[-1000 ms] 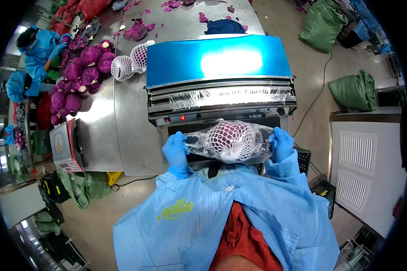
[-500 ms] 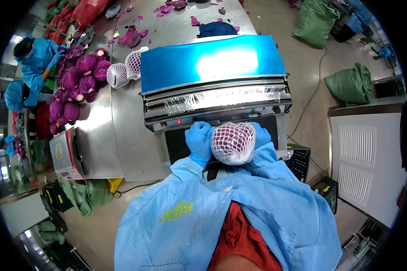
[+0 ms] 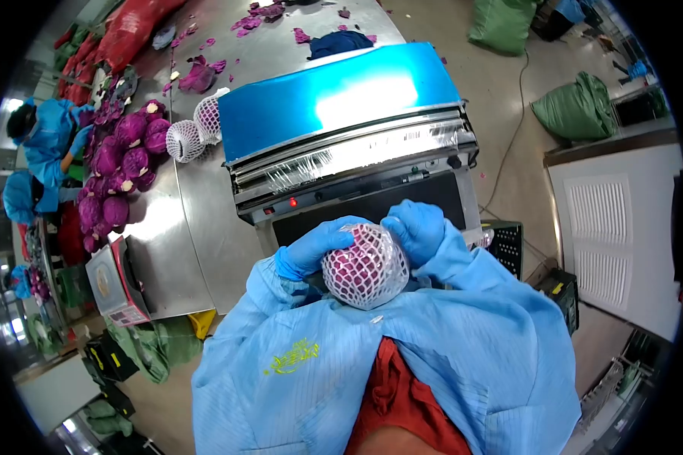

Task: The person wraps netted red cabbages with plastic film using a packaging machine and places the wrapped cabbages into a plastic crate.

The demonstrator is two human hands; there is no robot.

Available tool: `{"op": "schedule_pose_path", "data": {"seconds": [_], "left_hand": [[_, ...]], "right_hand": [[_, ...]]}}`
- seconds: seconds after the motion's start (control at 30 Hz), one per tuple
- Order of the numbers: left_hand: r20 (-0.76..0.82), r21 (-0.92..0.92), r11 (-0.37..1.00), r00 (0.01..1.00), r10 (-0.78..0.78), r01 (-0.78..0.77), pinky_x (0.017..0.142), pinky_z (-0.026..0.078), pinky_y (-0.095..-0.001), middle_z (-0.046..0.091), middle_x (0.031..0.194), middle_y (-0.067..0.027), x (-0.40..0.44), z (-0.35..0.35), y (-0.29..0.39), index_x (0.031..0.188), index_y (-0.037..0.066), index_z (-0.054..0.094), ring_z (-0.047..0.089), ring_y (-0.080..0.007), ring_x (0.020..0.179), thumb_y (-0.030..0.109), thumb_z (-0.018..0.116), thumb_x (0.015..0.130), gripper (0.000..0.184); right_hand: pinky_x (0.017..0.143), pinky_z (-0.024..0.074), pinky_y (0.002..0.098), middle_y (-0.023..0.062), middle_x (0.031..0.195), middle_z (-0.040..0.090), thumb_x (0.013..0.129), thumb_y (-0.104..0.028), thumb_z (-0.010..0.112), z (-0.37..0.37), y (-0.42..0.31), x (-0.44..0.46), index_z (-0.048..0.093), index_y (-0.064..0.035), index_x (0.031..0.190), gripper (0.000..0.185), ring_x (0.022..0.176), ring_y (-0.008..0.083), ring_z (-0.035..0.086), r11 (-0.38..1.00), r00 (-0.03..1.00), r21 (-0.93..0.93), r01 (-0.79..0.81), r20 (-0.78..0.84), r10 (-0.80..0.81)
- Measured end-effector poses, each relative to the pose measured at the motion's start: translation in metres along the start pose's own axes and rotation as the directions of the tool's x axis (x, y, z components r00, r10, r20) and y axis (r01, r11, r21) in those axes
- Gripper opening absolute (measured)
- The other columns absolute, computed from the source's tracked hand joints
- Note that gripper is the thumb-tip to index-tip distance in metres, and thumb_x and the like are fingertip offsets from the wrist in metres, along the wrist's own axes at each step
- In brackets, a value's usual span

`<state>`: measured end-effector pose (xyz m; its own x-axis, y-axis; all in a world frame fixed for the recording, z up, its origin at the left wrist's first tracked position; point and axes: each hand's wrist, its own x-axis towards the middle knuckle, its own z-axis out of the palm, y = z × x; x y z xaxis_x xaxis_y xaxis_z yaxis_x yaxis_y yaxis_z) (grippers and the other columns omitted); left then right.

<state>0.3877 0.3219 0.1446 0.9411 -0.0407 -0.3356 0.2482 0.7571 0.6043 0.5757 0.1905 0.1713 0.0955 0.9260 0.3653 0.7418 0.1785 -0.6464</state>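
Note:
A purple cabbage in white foam netting [image 3: 365, 267] is close to my chest, with clear film around it. My left hand [image 3: 319, 246], in a blue glove, lies against its upper left side with the fingers wrapped over it. At its upper right, my right hand [image 3: 416, 229] is closed in a pinch; film seems to run into the fingers, though they hide most of it. Just beyond both hands stands the wrapping machine [image 3: 349, 163] with a blue cover, a film roll and a lit red light.
Two netted cabbages [image 3: 184, 142] lie left of the machine, beside a pile of bare purple cabbages [image 3: 121, 163]. A box [image 3: 118, 284] sits at the table's left edge. A co-worker [image 3: 49, 136] stands at far left. Green sacks [image 3: 577, 110] are on the floor at right.
The film was stretched out sideways between my hands; now it is gathered round the cabbage. Both hands came inward, and the left now wraps over the cabbage. The whole view has tilted.

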Motion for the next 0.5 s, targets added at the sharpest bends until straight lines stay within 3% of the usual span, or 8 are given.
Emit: {"op": "schedule_pose_path", "data": {"seconds": [0.03,0.1,0.17,0.3,0.4,0.43,0.5], "left_hand": [[0.008,-0.036,0.999,1.0,-0.026,0.026,0.093,0.047,-0.0326,0.056,0.117,-0.011,0.0,0.0,-0.002,0.129,0.001,0.044,0.057,-0.0194,0.106,0.037,0.072,0.075,0.07],[0.09,0.005,1.0,0.996,-0.031,0.031,0.093,0.047,-0.0327,0.056,0.118,-0.0105,0.001,0.008,0.001,0.129,0.001,0.044,0.057,-0.0185,0.106,0.036,0.075,0.072,0.074],[0.149,0.014,0.997,0.986,-0.071,0.07,0.095,0.045,-0.0335,0.054,0.121,-0.0102,0.001,0.011,-0.001,0.131,0.002,0.041,0.056,-0.0177,0.107,0.035,0.08,0.067,0.082],[0.248,0.074,0.988,0.957,-0.152,0.138,0.099,0.042,-0.0343,0.053,0.122,-0.0104,0.002,0.023,0.007,0.133,0.002,0.038,0.053,-0.0192,0.111,0.035,0.081,0.067,0.085],[0.281,0.138,0.98,0.943,-0.177,0.143,0.101,0.039,-0.0345,0.051,0.124,-0.0099,0.001,0.013,-0.005,0.133,0.001,0.037,0.051,-0.0195,0.114,0.035,0.081,0.067,0.086],[0.28,0.164,0.976,0.943,-0.182,0.14,0.103,0.037,-0.0342,0.048,0.127,-0.0097,0.0,0.008,-0.01,0.136,0.001,0.032,0.048,-0.0191,0.117,0.036,0.08,0.067,0.09],[0.24,0.135,0.981,0.956,-0.17,0.141,0.103,0.036,-0.034,0.045,0.129,-0.0099,-0.004,0.009,-0.015,0.137,0.001,0.03,0.046,-0.0192,0.118,0.036,0.08,0.068,0.092]], "right_hand": [[0.052,0.0426,0.0373,0.008,0.068,0.053,0.089,-0.022,0.055,-0.006,0.0,0.001,0.057,-0.0087,0.078,0.017,0.058,0.0277,0.054,0.998,0.999,0.055,0.025,0.027,-0.026],[0.053,0.0433,0.0359,0.0084,0.069,0.055,0.089,-0.027,0.055,-0.021,0.005,0.009,0.057,-0.0082,0.078,0.022,0.058,0.0278,0.055,0.985,0.986,0.129,0.113,0.104,-0.127],[0.051,0.0436,0.0353,0.0077,0.065,0.054,0.084,-0.034,0.061,-0.029,0.004,0.017,0.058,-0.0076,0.078,0.027,0.055,0.0269,0.055,0.979,0.971,0.178,0.096,0.199,-0.131],[0.049,0.0442,0.0336,0.0084,0.066,0.056,0.078,-0.033,0.069,-0.018,-0.001,0.027,0.059,-0.0053,0.078,0.029,0.053,0.0247,0.056,0.953,0.946,0.264,0.147,0.244,-0.214],[0.052,0.0455,0.0288,0.009,0.064,0.056,0.078,-0.024,0.07,0.007,-0.007,0.014,0.062,-0.0032,0.081,0.022,0.055,0.0151,0.057,0.821,0.928,0.519,-0.238,0.37,0.035],[0.056,0.0428,0.0235,0.004,0.064,0.055,0.073,-0.015,0.074,0.014,-0.009,0.008,0.06,-0.0022,0.082,0.021,0.059,0.0067,0.05,0.723,0.887,0.559,-0.405,0.431,0.163],[0.058,0.0414,0.0217,0.0009,0.067,0.053,0.07,-0.009,0.076,0.026,-0.015,0.0,0.059,-0.003,0.082,0.021,0.061,0.005,0.047,0.48,0.833,0.681,-0.553,0.454,0.317]]}}
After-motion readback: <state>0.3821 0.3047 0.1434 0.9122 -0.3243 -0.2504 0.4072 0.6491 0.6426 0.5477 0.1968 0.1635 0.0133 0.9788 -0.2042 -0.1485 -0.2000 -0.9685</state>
